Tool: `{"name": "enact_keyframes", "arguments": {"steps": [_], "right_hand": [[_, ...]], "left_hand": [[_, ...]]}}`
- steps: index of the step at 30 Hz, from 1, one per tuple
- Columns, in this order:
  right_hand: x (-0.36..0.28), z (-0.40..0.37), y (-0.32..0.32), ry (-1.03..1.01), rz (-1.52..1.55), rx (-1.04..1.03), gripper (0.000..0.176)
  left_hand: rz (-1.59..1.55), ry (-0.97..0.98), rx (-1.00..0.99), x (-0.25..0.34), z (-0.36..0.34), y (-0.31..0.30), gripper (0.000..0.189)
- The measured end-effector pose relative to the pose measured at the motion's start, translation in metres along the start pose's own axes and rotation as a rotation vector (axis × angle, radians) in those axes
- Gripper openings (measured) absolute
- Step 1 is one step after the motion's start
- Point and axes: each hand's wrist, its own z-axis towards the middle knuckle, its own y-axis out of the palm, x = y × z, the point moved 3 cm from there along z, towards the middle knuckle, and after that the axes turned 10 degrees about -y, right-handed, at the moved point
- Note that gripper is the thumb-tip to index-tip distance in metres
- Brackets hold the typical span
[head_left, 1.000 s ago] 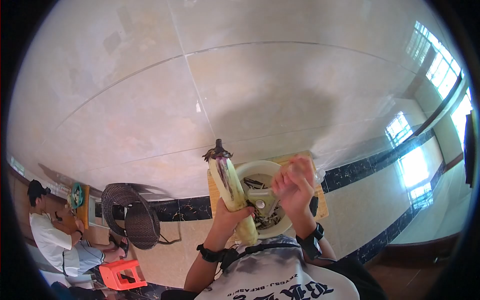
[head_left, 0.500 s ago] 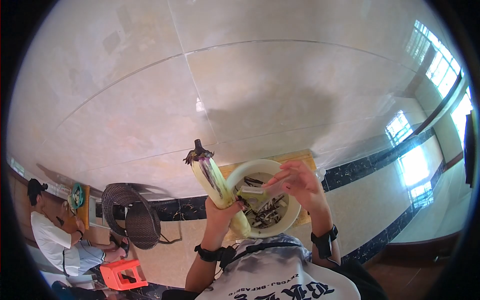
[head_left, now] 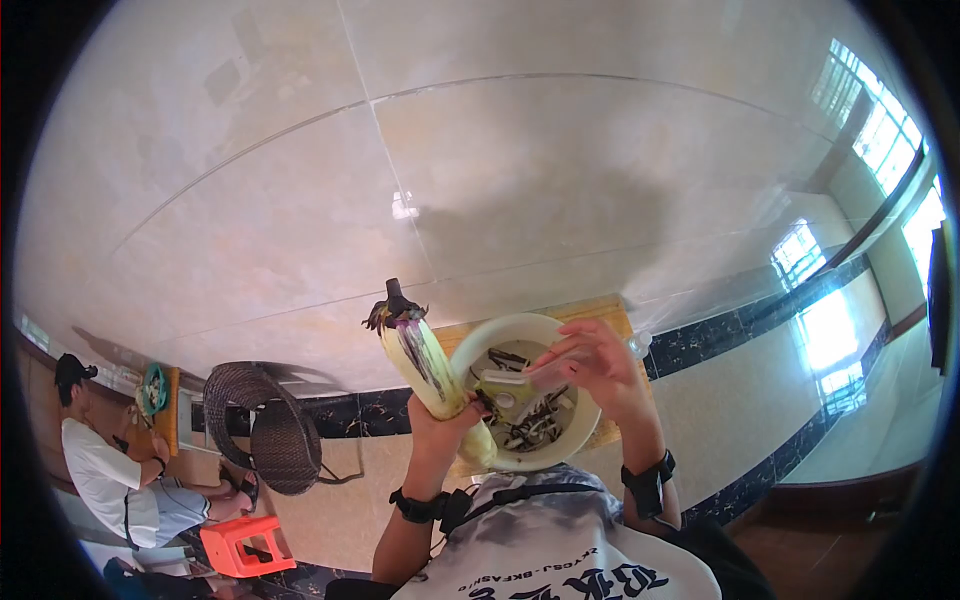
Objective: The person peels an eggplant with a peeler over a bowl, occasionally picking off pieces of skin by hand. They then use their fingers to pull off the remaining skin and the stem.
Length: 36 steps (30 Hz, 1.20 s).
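Observation:
My left hand (head_left: 437, 430) is wrapped round a mostly peeled eggplant (head_left: 422, 365), which tilts with its dark stem end up and away. Some purple streaks of skin remain near the stem, and the pale lower end shows below my hand. My right hand (head_left: 600, 370) has its fingers closed on the translucent handle of a peeler (head_left: 507, 380), whose pale green and white head points left, apart from the eggplant. Under the peeler stands a cream basin (head_left: 585, 430), with dark and pale strips of peel (head_left: 535, 425) lying in it.
The basin rests on a wooden board or stool (head_left: 610, 310) against the tiled wall (head_left: 530, 200). To the left are a brown wicker chair (head_left: 285, 450), an orange plastic stool (head_left: 245, 545) and a seated person (head_left: 110, 470) near a teal basket (head_left: 155, 390).
The peeler's head has turned slightly, showing more of its green part. The eggplant's lower end has drawn up a little. Both hands stay in nearly the same place.

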Motion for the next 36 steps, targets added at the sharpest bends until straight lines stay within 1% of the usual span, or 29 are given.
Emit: {"name": "enact_keyframes", "arguments": {"steps": [6,12,21,27,30,33,36], "right_hand": [[-0.005,-0.002,-0.003,0.033,0.047,0.024,0.043],[-0.004,-0.007,-0.004,0.005,0.060,0.024,0.043],[-0.001,-0.010,-0.018,-0.017,0.096,0.085,0.045],[0.005,-0.013,-0.023,-0.027,0.093,0.125,0.043],[0.003,-0.012,-0.014,0.004,-0.018,0.108,0.042],[0.005,-0.011,-0.007,0.005,0.027,0.072,0.039],[-0.002,-0.012,-0.005,0.058,0.024,0.090,0.040]], "left_hand": [[0.045,-0.024,-0.048,0.000,-0.001,0.001,0.019],[0.068,-0.006,-0.061,-0.001,0.001,0.004,0.018],[0.040,-0.035,-0.017,-0.007,0.004,0.001,0.018],[0.066,-0.059,-0.057,0.003,0.001,0.009,0.025],[0.132,-0.059,-0.029,-0.007,0.003,0.010,0.030],[0.127,-0.020,-0.004,-0.015,0.008,0.014,0.033],[0.136,-0.022,0.008,-0.017,0.011,0.013,0.033]]}}
